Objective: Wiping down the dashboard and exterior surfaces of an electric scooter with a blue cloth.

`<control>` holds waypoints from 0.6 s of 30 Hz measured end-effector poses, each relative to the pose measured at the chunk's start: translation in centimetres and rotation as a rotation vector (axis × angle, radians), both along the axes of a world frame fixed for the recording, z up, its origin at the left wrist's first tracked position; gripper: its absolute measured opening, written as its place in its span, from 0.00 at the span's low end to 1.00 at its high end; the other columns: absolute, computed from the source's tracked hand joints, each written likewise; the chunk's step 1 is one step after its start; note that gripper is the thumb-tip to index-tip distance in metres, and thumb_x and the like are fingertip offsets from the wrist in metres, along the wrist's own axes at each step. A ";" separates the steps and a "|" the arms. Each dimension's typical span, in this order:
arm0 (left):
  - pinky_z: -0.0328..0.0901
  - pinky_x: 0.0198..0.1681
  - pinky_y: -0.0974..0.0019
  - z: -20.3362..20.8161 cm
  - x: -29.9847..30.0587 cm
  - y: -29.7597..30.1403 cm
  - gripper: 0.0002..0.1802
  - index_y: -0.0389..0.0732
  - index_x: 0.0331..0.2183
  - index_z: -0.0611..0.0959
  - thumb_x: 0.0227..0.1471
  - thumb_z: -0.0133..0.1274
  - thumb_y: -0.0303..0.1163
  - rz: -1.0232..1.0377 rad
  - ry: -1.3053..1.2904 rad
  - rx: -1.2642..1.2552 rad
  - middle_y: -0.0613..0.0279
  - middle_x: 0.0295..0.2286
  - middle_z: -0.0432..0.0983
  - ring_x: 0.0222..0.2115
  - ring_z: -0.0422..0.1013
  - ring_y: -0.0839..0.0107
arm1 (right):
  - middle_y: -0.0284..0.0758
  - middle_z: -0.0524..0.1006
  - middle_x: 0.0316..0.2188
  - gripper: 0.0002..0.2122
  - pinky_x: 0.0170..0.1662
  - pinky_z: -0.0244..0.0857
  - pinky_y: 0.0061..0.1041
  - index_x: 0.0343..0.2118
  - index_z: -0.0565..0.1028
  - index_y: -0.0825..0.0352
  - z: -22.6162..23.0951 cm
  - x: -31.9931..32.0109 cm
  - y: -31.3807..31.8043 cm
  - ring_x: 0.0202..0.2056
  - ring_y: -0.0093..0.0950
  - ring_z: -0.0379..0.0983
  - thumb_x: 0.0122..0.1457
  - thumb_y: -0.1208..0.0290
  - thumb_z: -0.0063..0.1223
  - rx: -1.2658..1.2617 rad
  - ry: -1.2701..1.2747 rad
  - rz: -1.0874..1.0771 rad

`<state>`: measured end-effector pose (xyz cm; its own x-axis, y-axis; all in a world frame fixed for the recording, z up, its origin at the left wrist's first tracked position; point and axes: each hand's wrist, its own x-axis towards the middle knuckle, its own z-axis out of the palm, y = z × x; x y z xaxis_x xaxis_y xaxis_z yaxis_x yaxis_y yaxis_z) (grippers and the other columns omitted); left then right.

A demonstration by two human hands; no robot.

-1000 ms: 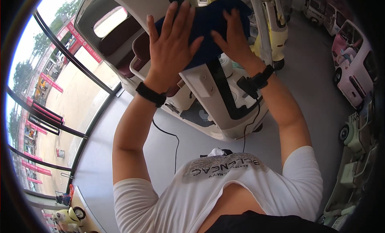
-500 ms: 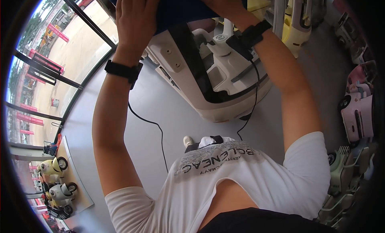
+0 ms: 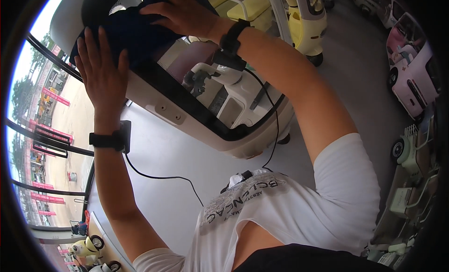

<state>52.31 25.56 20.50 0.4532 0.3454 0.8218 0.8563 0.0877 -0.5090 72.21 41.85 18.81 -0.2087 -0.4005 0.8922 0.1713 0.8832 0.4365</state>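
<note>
A dark blue cloth lies against the upper part of a cream-coloured small vehicle. My left hand rests flat on the cloth's left end, fingers stretched out and a little apart. Farther right, my right hand presses on the cloth with spread fingers; some fingertips are cut off or hard to see near the top edge. Below the cloth runs the vehicle's black-edged window. Through it show a pale handlebar and a brownish seat. Black bands with small boxes sit on both wrists.
Thin black cables hang from the wrist bands toward my body. Large windows stand on the left, with small yellow scooters below. A yellow vehicle stands behind. Pink and green vehicles line the right side.
The view has shifted, bringing more of the vehicle's top into sight. Both hands, with the cloth under them, now appear farther left, and their fingers are more visibly spread.
</note>
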 end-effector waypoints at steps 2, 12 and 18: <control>0.53 0.60 0.38 4.0 -1.5 2.2 0.34 0.47 0.63 0.60 0.61 0.43 0.51 -0.071 0.073 0.092 0.46 0.62 0.52 0.63 0.52 0.46 | 0.43 0.58 0.62 0.26 0.64 0.41 0.53 0.59 0.63 0.63 3.9 -1.3 2.7 0.64 0.52 0.47 0.58 0.64 0.53 0.041 -0.030 -0.003; 0.50 0.60 0.45 14.8 0.8 0.9 0.32 0.35 0.57 0.69 0.51 0.53 0.36 0.285 -0.080 -0.601 0.47 0.56 0.61 0.55 0.59 0.47 | 0.48 0.56 0.63 0.23 0.65 0.42 0.48 0.60 0.64 0.63 12.2 -4.2 5.3 0.63 0.47 0.50 0.63 0.64 0.46 -0.002 0.283 -0.524; 0.47 0.63 0.41 5.5 -1.6 2.6 0.35 0.45 0.63 0.62 0.58 0.49 0.47 -0.113 -0.023 0.001 0.45 0.62 0.51 0.63 0.48 0.44 | 0.50 0.47 0.66 0.34 0.66 0.42 0.49 0.66 0.48 0.64 6.1 -0.2 1.5 0.67 0.49 0.42 0.60 0.70 0.51 -0.226 -0.086 -0.013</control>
